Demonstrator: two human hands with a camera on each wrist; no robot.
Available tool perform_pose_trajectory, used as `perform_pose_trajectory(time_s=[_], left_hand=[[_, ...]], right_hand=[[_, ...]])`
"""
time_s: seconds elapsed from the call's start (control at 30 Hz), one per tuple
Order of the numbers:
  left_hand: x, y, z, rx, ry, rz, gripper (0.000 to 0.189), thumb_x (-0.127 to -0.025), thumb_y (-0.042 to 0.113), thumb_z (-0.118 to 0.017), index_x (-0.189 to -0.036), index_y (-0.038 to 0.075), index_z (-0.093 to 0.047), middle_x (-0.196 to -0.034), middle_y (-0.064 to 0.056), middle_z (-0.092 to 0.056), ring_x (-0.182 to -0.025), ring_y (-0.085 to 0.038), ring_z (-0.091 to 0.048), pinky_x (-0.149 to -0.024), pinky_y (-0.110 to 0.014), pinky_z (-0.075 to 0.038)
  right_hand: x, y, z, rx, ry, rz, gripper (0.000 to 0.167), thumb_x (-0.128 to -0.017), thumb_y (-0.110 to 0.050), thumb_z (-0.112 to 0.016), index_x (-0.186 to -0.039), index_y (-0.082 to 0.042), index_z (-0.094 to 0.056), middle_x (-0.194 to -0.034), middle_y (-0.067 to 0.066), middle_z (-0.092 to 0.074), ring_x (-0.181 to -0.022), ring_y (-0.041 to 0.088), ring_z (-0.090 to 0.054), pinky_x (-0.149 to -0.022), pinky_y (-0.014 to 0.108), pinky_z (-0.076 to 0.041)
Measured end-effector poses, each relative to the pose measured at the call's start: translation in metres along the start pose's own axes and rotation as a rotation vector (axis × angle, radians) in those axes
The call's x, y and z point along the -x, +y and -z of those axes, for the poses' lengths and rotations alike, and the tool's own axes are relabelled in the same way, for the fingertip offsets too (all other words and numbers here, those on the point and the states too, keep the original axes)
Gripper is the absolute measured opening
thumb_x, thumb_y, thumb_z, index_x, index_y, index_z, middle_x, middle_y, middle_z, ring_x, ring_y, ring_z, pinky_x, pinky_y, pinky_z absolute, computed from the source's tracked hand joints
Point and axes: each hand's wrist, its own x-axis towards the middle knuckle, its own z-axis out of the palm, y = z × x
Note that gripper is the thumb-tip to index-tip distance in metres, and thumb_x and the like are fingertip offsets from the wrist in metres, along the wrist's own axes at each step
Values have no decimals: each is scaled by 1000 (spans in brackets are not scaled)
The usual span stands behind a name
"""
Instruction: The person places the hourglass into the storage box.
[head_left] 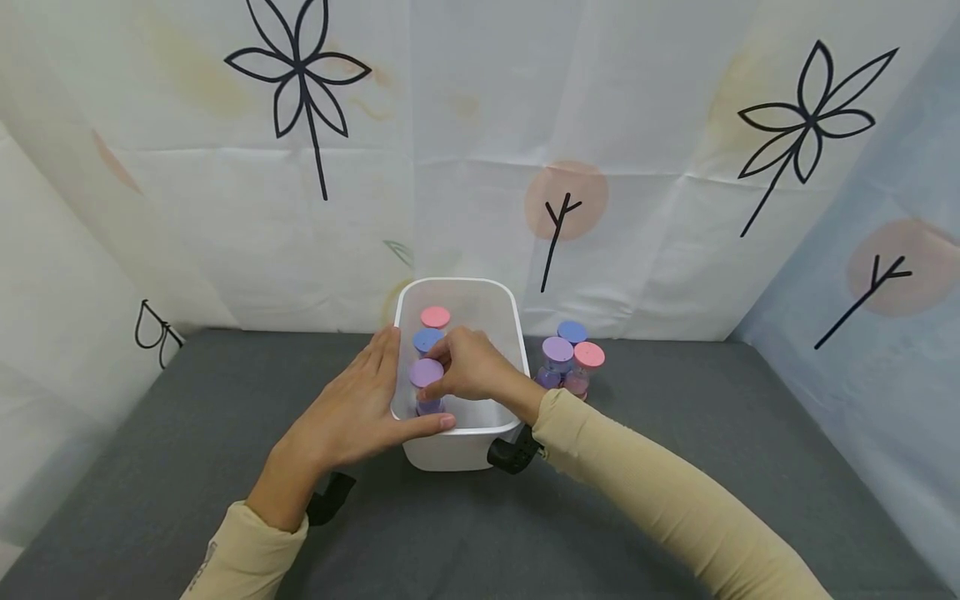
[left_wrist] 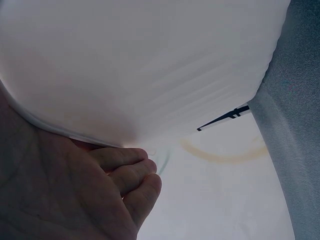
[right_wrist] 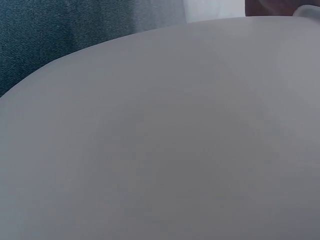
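Contact with one white, round-cornered plastic box (head_left: 450,454) is made by the left hand (head_left: 348,412), its fingers laid nearly straight along the rim on that side and its thumb stretched over the near rim. Inside the box, one clear bottle with a purple lid (head_left: 426,372) is pinched between the thumb and curled fingers of the right hand (head_left: 474,367). Beyond that bottle are placed one bottle with a blue lid (head_left: 428,340) and one bottle with a pink lid (head_left: 435,317), so three are counted in the box. Just right of the right hand, three more are grouped on the dark grey table (head_left: 690,400): one purple-topped bottle (head_left: 557,354), one pink-topped bottle (head_left: 588,355), one blue-topped bottle (head_left: 572,332). Their lower parts are partly hidden by the right wrist. The blue-lidded one inside is partly covered by fingers. The right wrist view is mostly filled by a pale, blurred surface; the pinch is not shown there.
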Motion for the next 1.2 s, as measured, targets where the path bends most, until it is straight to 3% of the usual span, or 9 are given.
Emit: perform_pose_trajectory(time_s=[0.4, 0.67, 0.8, 1.0, 1.2], left_hand=[[-2, 1, 1, -10, 2, -4, 132, -79, 88, -52, -160, -1, 1, -169, -15, 3, -155, -33, -4, -122, -54, -17], [-2, 1, 2, -17, -3, -3, 132, -79, 88, -52, -160, -1, 2, -169, -15, 4, -155, -33, -4, -122, -55, -17], [-1, 0, 2, -13, -1, -2, 131, -80, 88, -52, -160, -1, 1, -169, -14, 4, -155, -34, -4, -121, -55, -17], [0, -1, 1, -13, 4, -6, 131, -80, 88, -52, -160, -2, 0, -169, -14, 3, -155, -34, -5, -121, -55, -17], [0, -1, 0, -16, 17, -11, 132, -79, 88, -52, -161, -2, -2, -169, -15, 1, -155, -33, -6, -122, -54, -17]], right_hand=[[2, 0, 4, 12, 26, -37, 33, -72, -24, -95, -93, -4, -81, -71, -5, -72, -71, 10, -62, -60, 23, -46], [2, -1, 2, 33, 48, -45, 29, -72, -28, -95, -85, -6, -80, -62, -6, -67, -66, 12, -59, -55, 24, -43], [3, 0, 0, 41, 62, -42, 36, -72, -30, -95, -93, -5, -81, -72, -4, -71, -72, 13, -62, -59, 26, -47], [13, -1, 4, 40, 108, -25, 48, -72, -31, -95, -107, -3, -78, -98, 4, -76, -89, 14, -69, -78, 31, -56], [26, 0, 11, -98, 160, 6, 50, -73, -28, -93, -112, -1, -76, -104, 10, -76, -96, 23, -73, -85, 34, -58]])
